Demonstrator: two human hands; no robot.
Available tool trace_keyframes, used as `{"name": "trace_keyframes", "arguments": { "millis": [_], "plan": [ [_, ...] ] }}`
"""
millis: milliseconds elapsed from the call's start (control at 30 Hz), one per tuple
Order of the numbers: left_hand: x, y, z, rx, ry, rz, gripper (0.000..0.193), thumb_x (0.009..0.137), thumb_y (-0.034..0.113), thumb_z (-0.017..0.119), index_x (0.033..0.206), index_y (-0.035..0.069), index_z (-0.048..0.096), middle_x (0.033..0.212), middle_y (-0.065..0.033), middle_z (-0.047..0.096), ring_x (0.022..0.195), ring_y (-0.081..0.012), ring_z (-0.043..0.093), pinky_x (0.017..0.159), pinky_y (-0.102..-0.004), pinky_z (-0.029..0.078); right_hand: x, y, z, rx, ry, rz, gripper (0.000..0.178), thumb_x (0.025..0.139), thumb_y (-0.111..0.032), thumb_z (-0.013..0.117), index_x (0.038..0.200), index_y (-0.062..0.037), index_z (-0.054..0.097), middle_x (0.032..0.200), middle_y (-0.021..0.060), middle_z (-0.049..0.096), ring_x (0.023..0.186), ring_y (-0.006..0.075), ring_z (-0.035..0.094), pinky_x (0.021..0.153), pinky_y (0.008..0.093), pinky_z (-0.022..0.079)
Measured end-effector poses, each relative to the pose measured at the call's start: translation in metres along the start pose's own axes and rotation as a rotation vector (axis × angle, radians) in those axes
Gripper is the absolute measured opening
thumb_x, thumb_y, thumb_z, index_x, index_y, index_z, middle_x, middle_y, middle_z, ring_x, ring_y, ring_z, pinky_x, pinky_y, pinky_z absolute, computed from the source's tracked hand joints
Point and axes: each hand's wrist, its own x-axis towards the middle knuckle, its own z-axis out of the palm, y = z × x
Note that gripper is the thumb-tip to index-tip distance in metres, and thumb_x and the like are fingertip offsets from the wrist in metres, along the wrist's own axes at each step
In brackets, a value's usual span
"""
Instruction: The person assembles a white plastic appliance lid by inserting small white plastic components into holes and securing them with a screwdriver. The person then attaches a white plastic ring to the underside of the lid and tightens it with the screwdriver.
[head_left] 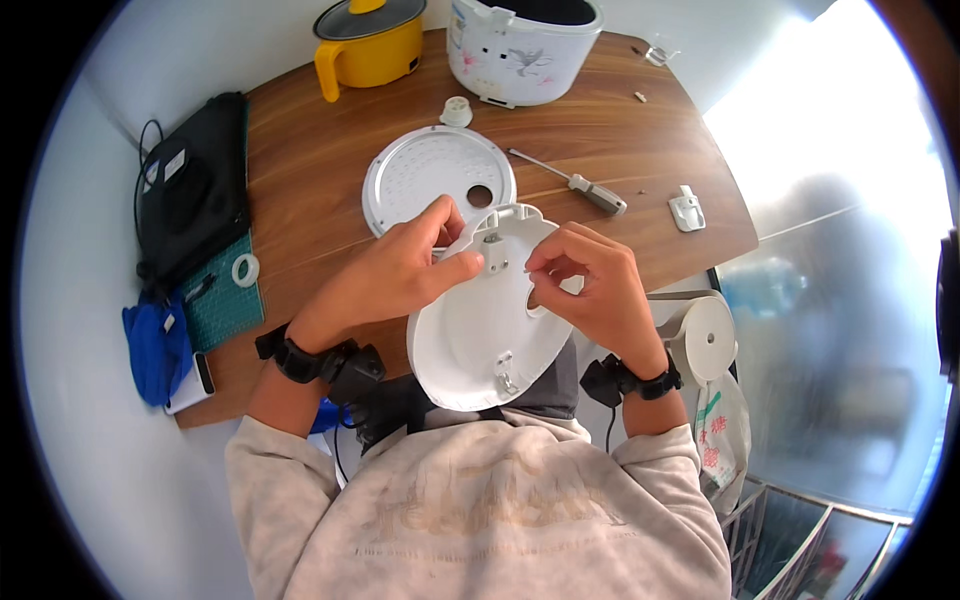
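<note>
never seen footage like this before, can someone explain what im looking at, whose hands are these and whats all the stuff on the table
There is no machine here: a person wears a wide fisheye camera on the head, looking down at their own two bare hands, so straight edges bend near the rim. The left hand and right hand hold a white round lid part over the lap; the right fingertips pinch something too small to make out. On the wooden table lie a perforated round metal plate, a screwdriver, a small white clip and a small white cap. Further back stand a white cooker body and a yellow pot. A black bag lies at the left.
</note>
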Motion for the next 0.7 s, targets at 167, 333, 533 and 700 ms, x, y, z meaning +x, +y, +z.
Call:
{"name": "trace_keyframes", "arguments": {
  "millis": [167, 333, 533, 700],
  "plan": [
    [0.013, 0.036, 0.001, 0.118, 0.046, -0.012, 0.033, 0.098, 0.032, 0.064, 0.102, 0.004, 0.049, 0.092, -0.0055, 0.055, 0.087, -0.0128, 0.051, 0.074, -0.0305, 0.046, -0.006, 0.003, 0.013, -0.033, 0.214, -0.083, 0.015, 0.077, 0.008, 0.071, 0.089, 0.0006, 0.064, 0.086, 0.0063, 0.066, 0.075, 0.0156, 0.071, 0.071, 0.0264, 0.058],
    [0.020, 0.039, 0.001, 0.119, 0.082, 0.044, 0.035, 0.098, 0.035, 0.064, 0.101, 0.003, 0.050, 0.090, -0.0066, 0.057, 0.081, -0.0152, 0.056, 0.071, -0.0313, 0.049, 0.002, 0.013, 0.019, 0.048, 0.307, -0.110, 0.017, 0.076, 0.008, 0.073, 0.087, 0.0015, 0.061, 0.084, 0.0070, 0.066, 0.075, 0.0163, 0.072, 0.070, 0.0271, 0.058],
    [0.024, 0.041, 0.003, 0.133, 0.103, 0.083, 0.035, 0.098, 0.035, 0.065, 0.099, 0.003, 0.051, 0.086, -0.0073, 0.058, 0.077, -0.0159, 0.058, 0.067, -0.0319, 0.050, 0.008, 0.017, 0.024, 0.001, 0.372, -0.173, 0.018, 0.076, 0.007, 0.074, 0.084, 0.0009, 0.059, 0.082, 0.0069, 0.065, 0.075, 0.0176, 0.073, 0.069, 0.0272, 0.059],
    [0.018, 0.040, -0.002, 0.155, 0.111, 0.046, 0.036, 0.097, 0.035, 0.065, 0.098, 0.003, 0.050, 0.085, -0.0080, 0.059, 0.074, -0.0159, 0.056, 0.066, -0.0325, 0.049, 0.010, 0.014, 0.031, -0.146, 0.390, -0.220, 0.019, 0.075, 0.006, 0.075, 0.083, -0.0015, 0.059, 0.081, 0.0061, 0.064, 0.072, 0.0170, 0.070, 0.064, 0.0273, 0.056]
  ]
}}
